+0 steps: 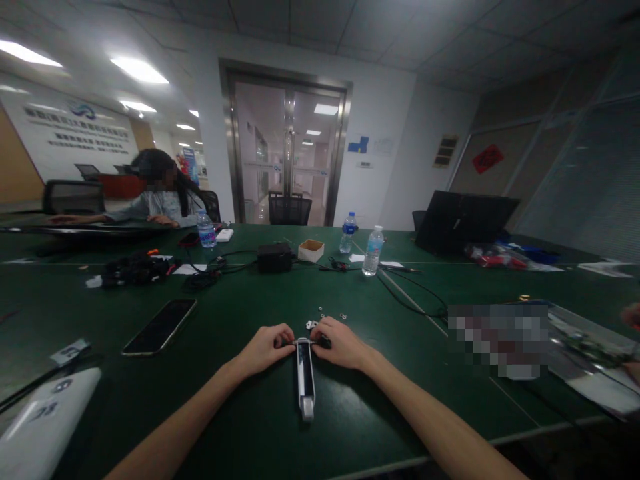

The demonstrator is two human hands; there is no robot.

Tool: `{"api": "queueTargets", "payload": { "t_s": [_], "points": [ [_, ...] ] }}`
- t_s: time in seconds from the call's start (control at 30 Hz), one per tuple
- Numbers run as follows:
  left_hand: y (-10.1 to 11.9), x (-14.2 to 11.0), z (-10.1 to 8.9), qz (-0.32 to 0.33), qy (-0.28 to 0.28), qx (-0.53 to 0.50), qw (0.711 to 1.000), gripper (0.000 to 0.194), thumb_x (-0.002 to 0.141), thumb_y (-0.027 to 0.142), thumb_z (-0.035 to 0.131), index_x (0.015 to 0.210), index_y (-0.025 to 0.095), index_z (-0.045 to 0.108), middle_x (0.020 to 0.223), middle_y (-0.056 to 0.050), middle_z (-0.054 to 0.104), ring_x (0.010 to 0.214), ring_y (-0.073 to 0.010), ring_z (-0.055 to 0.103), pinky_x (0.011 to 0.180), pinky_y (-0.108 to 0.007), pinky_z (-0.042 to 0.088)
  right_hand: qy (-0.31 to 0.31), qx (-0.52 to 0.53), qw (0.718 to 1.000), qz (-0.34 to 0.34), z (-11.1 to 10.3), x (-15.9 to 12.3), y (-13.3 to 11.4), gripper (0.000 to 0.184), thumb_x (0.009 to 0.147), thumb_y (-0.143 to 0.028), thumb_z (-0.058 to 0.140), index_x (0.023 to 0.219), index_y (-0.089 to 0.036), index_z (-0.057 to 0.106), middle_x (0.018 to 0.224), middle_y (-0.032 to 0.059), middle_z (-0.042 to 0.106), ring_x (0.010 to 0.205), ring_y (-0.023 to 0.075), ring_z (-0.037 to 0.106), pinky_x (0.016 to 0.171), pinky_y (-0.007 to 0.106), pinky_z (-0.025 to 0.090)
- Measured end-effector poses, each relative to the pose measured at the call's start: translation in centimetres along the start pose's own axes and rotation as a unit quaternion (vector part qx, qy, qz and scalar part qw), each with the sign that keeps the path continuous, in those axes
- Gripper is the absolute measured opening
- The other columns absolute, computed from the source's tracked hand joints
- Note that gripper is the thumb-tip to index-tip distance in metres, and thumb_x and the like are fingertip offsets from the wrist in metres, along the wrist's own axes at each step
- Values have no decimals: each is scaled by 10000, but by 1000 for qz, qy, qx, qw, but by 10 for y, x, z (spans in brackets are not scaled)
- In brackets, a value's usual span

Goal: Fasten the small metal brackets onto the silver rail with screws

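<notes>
A long, narrow white-framed device [299, 380] with a dark inner strip lies on the green table, pointing toward me, with a pale block at its near end. My left hand [267, 348] is closed, thumb and fingers pinched at the left of the device's far end. From the other side my right hand [343, 343] meets that same end, its fingers curled together with something small and dark at the fingertips. What exactly either pinch holds is too small to tell. Just beyond the fingers lie several small metal pieces [309, 325].
A phone [160, 327] lies at the left, beyond a white case [47, 420]. Farther back are a black box [275, 257], an open small carton [311, 251], cables, and water bottles [373, 252]. Another person [165, 200] sits at the far left; someone's hand [633, 315] shows at the right edge.
</notes>
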State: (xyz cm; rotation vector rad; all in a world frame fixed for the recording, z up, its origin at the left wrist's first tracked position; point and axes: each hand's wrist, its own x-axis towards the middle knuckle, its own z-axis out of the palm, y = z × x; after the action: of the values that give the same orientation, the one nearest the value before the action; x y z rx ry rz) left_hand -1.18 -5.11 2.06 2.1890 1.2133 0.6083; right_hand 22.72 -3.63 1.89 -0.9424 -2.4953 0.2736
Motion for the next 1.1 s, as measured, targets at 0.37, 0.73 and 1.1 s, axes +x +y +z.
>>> {"api": "queueTargets", "payload": {
  "t_s": [0.37, 0.73, 1.1],
  "points": [
    [6, -2, -3, -14, -7, -5, 1000, 271, 850, 406, 579, 988, 179, 634, 865, -6, 639, 688, -141, 524, 599, -233, 411, 2, 0, 1000, -10, -2, 0, -2, 47, 839, -178, 629, 885, -179, 621, 896, 33, 611, 841, 161, 555, 739, 262, 449],
    [1, -1, -1, -8, -8, -9, 1000, 267, 853, 388, 579, 1009, 179, 636, 898, -10, 643, 684, -140, 528, 585, -233, 408, -9, 2, 1000, -3, -3, 0, -3, 53, 841, -188, 633, 894, -181, 628, 909, 37, 614, 851, 162, 564, 748, 265, 456],
    [5, -2, -3, -19, -10, 4, 1000, 330, 860, 458, 562, 1014, 180, 650, 823, -7, 616, 692, -150, 527, 594, -234, 399, 65, -147, 976, 146, -40, -13, 66, 244, 905, -134, 481, 1109, -163, 613, 1092, 113, 604, 1005, 216, 552, 878, 335, 445]
  ]
}}
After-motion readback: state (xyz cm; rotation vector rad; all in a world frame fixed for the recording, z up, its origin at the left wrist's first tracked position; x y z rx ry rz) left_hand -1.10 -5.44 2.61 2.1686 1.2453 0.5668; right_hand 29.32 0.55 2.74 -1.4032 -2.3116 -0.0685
